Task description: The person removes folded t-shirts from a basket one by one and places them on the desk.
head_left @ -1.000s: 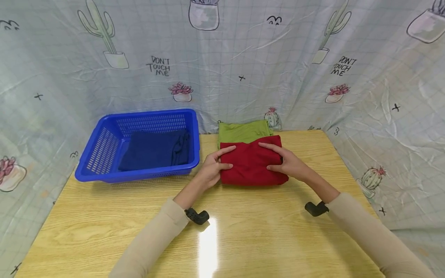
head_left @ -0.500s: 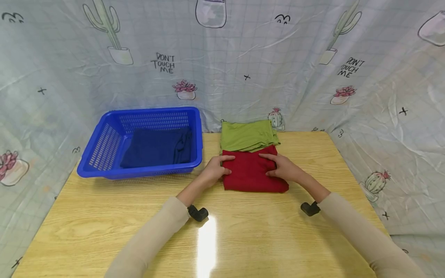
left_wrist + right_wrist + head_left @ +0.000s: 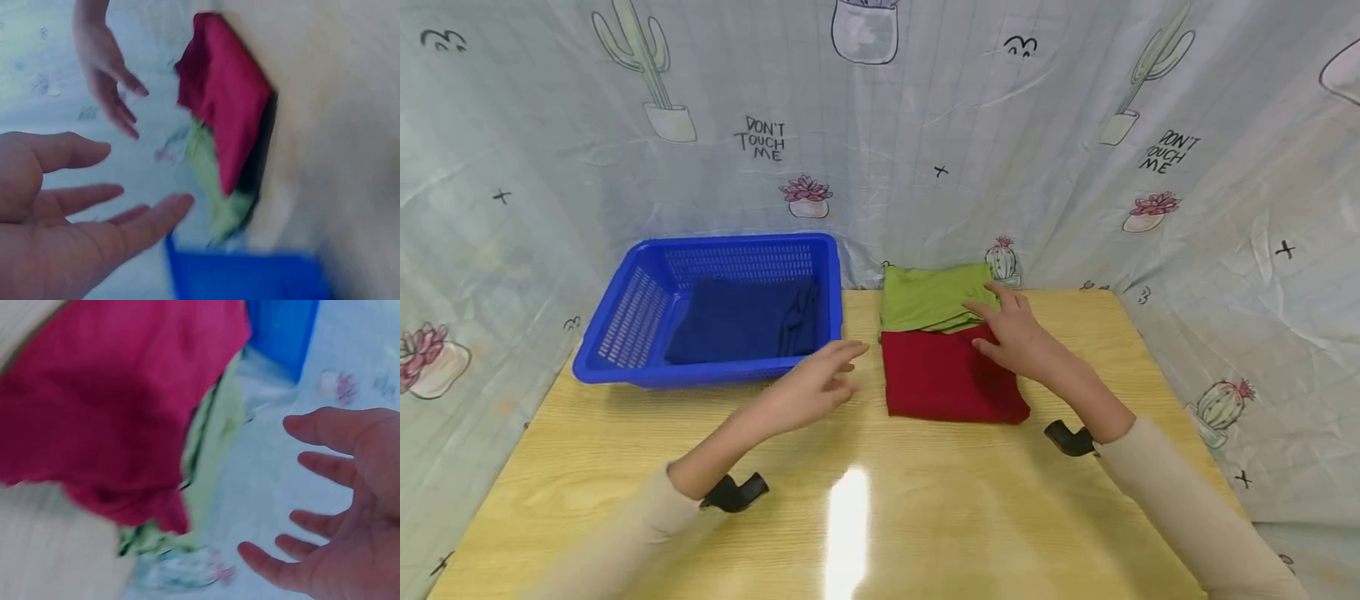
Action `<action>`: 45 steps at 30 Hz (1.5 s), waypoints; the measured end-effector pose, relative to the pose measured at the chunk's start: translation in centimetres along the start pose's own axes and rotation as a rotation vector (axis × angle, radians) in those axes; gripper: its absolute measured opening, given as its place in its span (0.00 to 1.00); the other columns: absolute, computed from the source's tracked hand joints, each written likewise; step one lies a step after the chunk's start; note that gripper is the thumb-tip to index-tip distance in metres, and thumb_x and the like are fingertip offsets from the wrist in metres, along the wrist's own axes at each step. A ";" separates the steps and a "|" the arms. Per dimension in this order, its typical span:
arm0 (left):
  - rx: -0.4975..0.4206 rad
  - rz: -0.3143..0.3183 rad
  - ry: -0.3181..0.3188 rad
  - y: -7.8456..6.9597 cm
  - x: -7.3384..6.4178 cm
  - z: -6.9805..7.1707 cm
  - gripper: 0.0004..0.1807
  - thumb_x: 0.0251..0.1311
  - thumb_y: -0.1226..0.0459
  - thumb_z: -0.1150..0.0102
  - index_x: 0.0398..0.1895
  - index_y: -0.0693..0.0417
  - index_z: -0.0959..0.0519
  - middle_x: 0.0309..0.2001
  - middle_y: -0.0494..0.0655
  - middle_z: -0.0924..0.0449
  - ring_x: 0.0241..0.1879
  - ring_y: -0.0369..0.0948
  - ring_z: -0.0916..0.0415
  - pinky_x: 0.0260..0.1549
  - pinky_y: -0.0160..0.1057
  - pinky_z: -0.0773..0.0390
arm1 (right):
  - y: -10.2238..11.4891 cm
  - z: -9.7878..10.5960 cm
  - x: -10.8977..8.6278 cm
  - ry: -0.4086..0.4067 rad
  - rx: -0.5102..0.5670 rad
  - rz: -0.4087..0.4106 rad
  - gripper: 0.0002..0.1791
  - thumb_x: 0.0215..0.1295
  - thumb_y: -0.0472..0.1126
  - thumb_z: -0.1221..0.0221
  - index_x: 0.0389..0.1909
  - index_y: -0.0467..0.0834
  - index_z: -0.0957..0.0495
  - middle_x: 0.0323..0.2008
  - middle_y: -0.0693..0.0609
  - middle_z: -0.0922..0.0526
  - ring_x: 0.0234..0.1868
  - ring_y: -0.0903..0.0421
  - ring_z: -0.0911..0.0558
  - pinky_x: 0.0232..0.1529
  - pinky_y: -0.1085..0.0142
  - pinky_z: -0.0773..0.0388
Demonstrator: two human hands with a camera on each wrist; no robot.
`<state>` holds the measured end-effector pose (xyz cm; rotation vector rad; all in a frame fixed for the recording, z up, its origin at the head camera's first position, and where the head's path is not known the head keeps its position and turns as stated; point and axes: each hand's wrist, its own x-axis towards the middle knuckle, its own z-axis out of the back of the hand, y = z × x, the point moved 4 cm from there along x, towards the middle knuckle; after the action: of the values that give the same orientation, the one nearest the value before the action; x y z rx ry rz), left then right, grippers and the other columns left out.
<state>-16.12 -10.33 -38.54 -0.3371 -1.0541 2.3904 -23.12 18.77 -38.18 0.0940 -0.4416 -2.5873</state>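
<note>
A folded red cloth [image 3: 951, 379] lies on the wooden table, its far edge against a folded green cloth [image 3: 928, 296] by the back curtain. My right hand [image 3: 1026, 337] hovers above the red cloth's right side, fingers spread and holding nothing. Off to the left, my left hand [image 3: 805, 387] is in the air between the red cloth and the blue basket [image 3: 700, 373], its fingers loosely extended. In the right wrist view the red cloth [image 3: 119, 406] shows a bunched corner. The left wrist view shows both cloths apart from the left hand [image 3: 81, 219].
Inside the basket lies a folded navy cloth [image 3: 737, 321]. A curtain [image 3: 880, 167] printed with cactus drawings hangs behind and beside the table [image 3: 775, 533]. Black wrist cameras are strapped at both sleeves.
Both hands held the red cloth and lowered it to the table in front of the green one. They have let go; the left hand moved left, the right hand rose slightly.
</note>
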 end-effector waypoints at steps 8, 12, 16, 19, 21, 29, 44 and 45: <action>0.096 0.050 -0.165 0.3 -4.2 8.1 0.29 0.75 0.69 0.48 0.77 0.55 0.37 0.75 0.57 0.40 0.69 0.57 0.32 0.63 0.57 0.28 | 5.5 0.6 1.4 -0.052 0.098 0.151 0.30 0.74 0.44 0.39 0.74 0.45 0.32 0.77 0.39 0.46 0.76 0.34 0.47 0.71 0.36 0.44; 0.193 0.127 -0.221 1.3 -5.1 11.1 0.29 0.76 0.66 0.48 0.77 0.53 0.37 0.75 0.58 0.39 0.69 0.60 0.34 0.63 0.62 0.30 | 7.6 0.1 2.4 -0.040 0.207 0.174 0.31 0.76 0.49 0.42 0.76 0.49 0.35 0.78 0.42 0.47 0.77 0.38 0.47 0.71 0.38 0.42; 0.238 0.196 -0.214 2.8 -5.8 13.3 0.29 0.77 0.64 0.50 0.78 0.54 0.40 0.76 0.63 0.42 0.69 0.65 0.37 0.59 0.65 0.28 | 9.5 -0.5 3.8 -0.030 0.276 0.219 0.31 0.77 0.50 0.44 0.77 0.51 0.37 0.77 0.44 0.43 0.76 0.43 0.42 0.71 0.43 0.36; 0.246 0.241 -0.199 4.2 -5.8 14.9 0.29 0.78 0.63 0.51 0.79 0.55 0.41 0.76 0.66 0.42 0.69 0.66 0.37 0.56 0.65 0.26 | 10.9 -0.6 4.9 -0.055 0.297 0.265 0.30 0.78 0.51 0.46 0.77 0.50 0.36 0.75 0.46 0.39 0.75 0.47 0.37 0.70 0.46 0.34; 0.251 0.265 -0.190 5.1 -5.7 16.0 0.29 0.78 0.62 0.51 0.79 0.55 0.41 0.75 0.66 0.42 0.68 0.65 0.36 0.54 0.65 0.24 | 11.9 -0.5 5.6 -0.078 0.322 0.289 0.30 0.79 0.52 0.47 0.77 0.50 0.36 0.74 0.47 0.37 0.74 0.48 0.36 0.69 0.48 0.32; 0.222 0.282 -0.126 8.5 -4.8 18.8 0.30 0.77 0.62 0.49 0.78 0.60 0.41 0.74 0.70 0.42 0.66 0.68 0.34 0.56 0.64 0.25 | 15.3 -1.0 8.4 -0.092 0.496 0.311 0.30 0.78 0.53 0.46 0.77 0.52 0.36 0.74 0.48 0.36 0.70 0.48 0.30 0.64 0.48 0.26; -0.260 0.363 -0.049 13.5 -2.2 22.1 0.41 0.70 0.62 0.37 0.81 0.47 0.47 0.78 0.64 0.51 0.71 0.60 0.38 0.61 0.56 0.25 | 18.8 -1.4 14.5 -0.055 0.615 0.225 0.29 0.77 0.49 0.43 0.76 0.53 0.34 0.73 0.53 0.32 0.69 0.47 0.26 0.64 0.56 0.25; -0.297 0.375 -0.044 13.8 -1.9 22.2 0.42 0.70 0.63 0.38 0.82 0.47 0.48 0.79 0.64 0.52 0.72 0.60 0.39 0.62 0.57 0.27 | 19.0 -1.4 15.1 -0.043 0.618 0.205 0.29 0.77 0.49 0.43 0.75 0.54 0.33 0.73 0.54 0.31 0.69 0.47 0.27 0.64 0.57 0.25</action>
<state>-28.41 -33.03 -33.90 -0.6388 -1.4826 2.5685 -27.04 -4.69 -33.08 0.1931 -1.1868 -2.1731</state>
